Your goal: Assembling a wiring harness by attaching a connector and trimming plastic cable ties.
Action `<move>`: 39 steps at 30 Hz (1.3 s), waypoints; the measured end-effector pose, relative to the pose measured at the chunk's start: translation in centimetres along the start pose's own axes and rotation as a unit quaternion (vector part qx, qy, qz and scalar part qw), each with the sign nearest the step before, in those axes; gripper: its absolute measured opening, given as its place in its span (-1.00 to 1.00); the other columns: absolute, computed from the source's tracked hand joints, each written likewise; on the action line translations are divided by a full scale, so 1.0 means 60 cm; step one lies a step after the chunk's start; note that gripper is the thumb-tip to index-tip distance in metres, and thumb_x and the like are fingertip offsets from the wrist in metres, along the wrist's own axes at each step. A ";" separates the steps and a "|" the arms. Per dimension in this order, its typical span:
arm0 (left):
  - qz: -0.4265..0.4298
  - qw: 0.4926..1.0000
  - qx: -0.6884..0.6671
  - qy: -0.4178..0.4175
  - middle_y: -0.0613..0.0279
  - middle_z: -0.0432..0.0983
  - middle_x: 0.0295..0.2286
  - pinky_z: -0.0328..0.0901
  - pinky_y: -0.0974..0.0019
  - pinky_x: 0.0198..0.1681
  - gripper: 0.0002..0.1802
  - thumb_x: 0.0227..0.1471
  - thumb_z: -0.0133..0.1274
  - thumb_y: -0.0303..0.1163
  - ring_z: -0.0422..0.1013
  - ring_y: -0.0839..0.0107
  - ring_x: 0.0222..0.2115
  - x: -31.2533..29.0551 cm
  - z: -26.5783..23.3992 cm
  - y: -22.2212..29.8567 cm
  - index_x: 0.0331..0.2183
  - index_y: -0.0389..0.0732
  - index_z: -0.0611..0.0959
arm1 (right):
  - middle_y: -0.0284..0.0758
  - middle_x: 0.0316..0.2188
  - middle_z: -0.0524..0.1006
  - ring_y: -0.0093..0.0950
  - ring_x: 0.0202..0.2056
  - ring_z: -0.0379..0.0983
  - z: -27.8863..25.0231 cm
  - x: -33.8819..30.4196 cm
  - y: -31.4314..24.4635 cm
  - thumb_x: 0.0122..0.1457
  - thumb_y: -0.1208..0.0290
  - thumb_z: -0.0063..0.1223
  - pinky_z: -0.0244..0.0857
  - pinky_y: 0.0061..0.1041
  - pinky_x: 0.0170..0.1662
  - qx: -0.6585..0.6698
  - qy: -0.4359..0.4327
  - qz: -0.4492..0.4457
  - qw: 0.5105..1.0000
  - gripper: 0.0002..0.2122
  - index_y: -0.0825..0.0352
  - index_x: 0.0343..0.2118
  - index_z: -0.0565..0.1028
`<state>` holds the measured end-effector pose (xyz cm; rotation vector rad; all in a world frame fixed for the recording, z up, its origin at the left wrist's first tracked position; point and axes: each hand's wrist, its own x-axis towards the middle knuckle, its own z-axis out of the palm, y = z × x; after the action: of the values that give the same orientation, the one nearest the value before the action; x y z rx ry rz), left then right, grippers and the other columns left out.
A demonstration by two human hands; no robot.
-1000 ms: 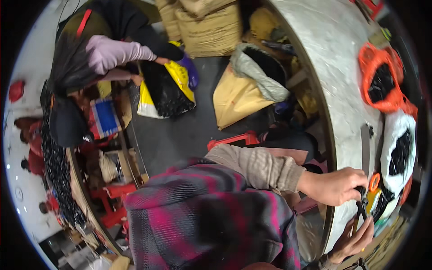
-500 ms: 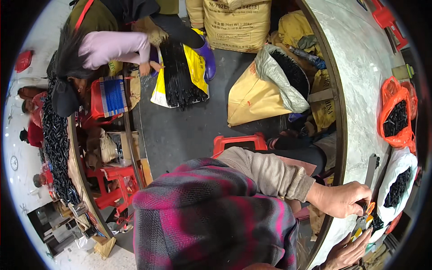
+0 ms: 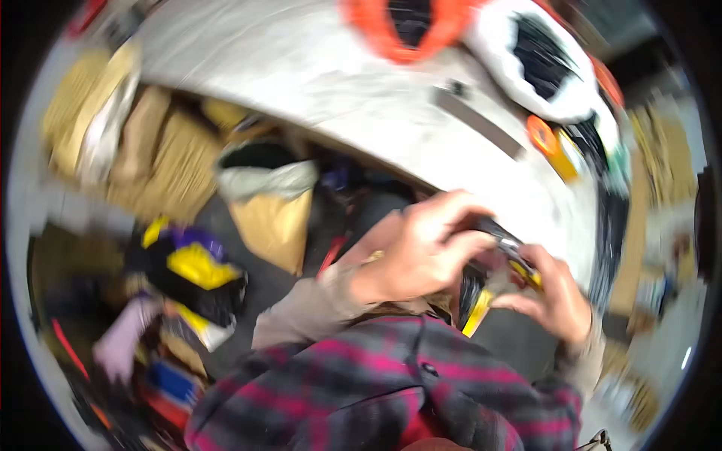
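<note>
Near the table's front edge, my left hand (image 3: 429, 252) is closed, thumb and fingers pinching a small black piece (image 3: 490, 225). My right hand (image 3: 556, 297) is curled around a pliers-like tool (image 3: 517, 259), which has a grey metal part and yellow on its grip. The tool meets the black piece between the two hands; motion blur hides exactly how they touch. Under the hands, a black and yellow thing (image 3: 475, 308) shows, its kind unclear.
On the pale table (image 3: 361, 113) lie a long grey bar (image 3: 481, 124) and an orange-and-yellow object (image 3: 553, 150). White (image 3: 489, 26) and orange (image 3: 361, 34) bags of black pieces stand behind. An open sack (image 3: 271, 218) is on the floor, with a person's pink sleeve (image 3: 128, 338) at left.
My view has swung toward the table, blurring the scene. Both hands now appear before my body, apart from the orange-and-yellow object that was beside them earlier.
</note>
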<state>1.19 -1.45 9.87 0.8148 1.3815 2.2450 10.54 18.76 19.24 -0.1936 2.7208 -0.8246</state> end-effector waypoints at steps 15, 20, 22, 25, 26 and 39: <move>0.028 0.998 0.055 -0.009 0.16 0.43 -0.24 0.34 0.43 -0.13 -0.72 0.18 0.00 -0.62 0.42 0.49 -0.26 0.015 0.071 -0.004 -0.06 -0.42 0.41 | -0.19 -0.29 0.47 -0.26 -0.36 0.49 -0.027 -0.055 0.073 -0.14 0.45 0.28 0.35 -0.36 -0.36 -0.108 0.131 -0.065 0.983 -0.61 0.37 -0.18 0.45; 0.046 0.995 0.091 0.008 0.16 0.44 -0.25 0.35 0.45 -0.17 -0.72 0.20 -0.03 -0.61 0.42 0.50 -0.29 0.015 0.073 -0.004 -0.04 -0.43 0.40 | -0.09 -0.21 0.44 -0.20 -0.26 0.44 -0.005 -0.068 0.077 -0.14 0.44 0.19 0.33 -0.31 -0.27 -0.356 0.313 -0.221 0.852 -0.38 0.58 0.06 0.35; 0.043 0.995 0.091 0.020 0.17 0.46 -0.25 0.32 0.49 -0.15 -0.71 0.18 0.01 -0.58 0.40 0.54 -0.27 0.014 0.076 -0.005 -0.06 -0.43 0.42 | -0.08 -0.21 0.44 -0.22 -0.25 0.43 0.000 -0.074 0.074 -0.12 0.40 0.18 0.33 -0.30 -0.23 -0.457 0.339 -0.180 0.802 -0.38 0.57 0.06 0.35; 0.044 0.995 0.087 0.031 0.16 0.47 -0.25 0.29 0.53 -0.13 -0.70 0.16 0.05 -0.55 0.40 0.58 -0.25 0.019 0.079 -0.010 -0.07 -0.44 0.45 | -0.06 -0.22 0.44 -0.20 -0.26 0.42 0.024 -0.080 0.063 -0.12 0.40 0.21 0.34 -0.28 -0.23 -0.322 0.277 -0.106 0.899 -0.34 0.58 0.10 0.31; 0.046 0.995 0.086 0.033 0.16 0.47 -0.25 0.29 0.53 -0.13 -0.70 0.16 0.05 -0.55 0.41 0.57 -0.25 0.021 0.080 -0.011 -0.07 -0.44 0.45 | -0.05 -0.24 0.45 -0.15 -0.31 0.45 0.027 -0.083 0.060 -0.03 0.40 0.22 0.36 -0.28 -0.26 -0.251 0.259 -0.088 0.929 -0.39 0.57 0.08 0.29; 0.022 0.997 0.050 -0.045 0.12 0.48 -0.27 0.35 0.45 -0.14 -0.73 0.20 -0.02 -0.59 0.42 0.50 -0.27 0.034 0.058 -0.012 -0.07 -0.46 0.42 | -0.16 -0.34 0.50 -0.28 -0.32 0.51 0.034 -0.074 0.086 0.34 0.32 -0.06 0.35 -0.41 -0.22 0.307 0.000 -0.076 0.949 -0.70 0.40 0.00 0.26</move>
<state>1.91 2.40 11.02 0.9774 1.4559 2.1583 15.18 22.91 15.81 -0.2643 2.3245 -1.6566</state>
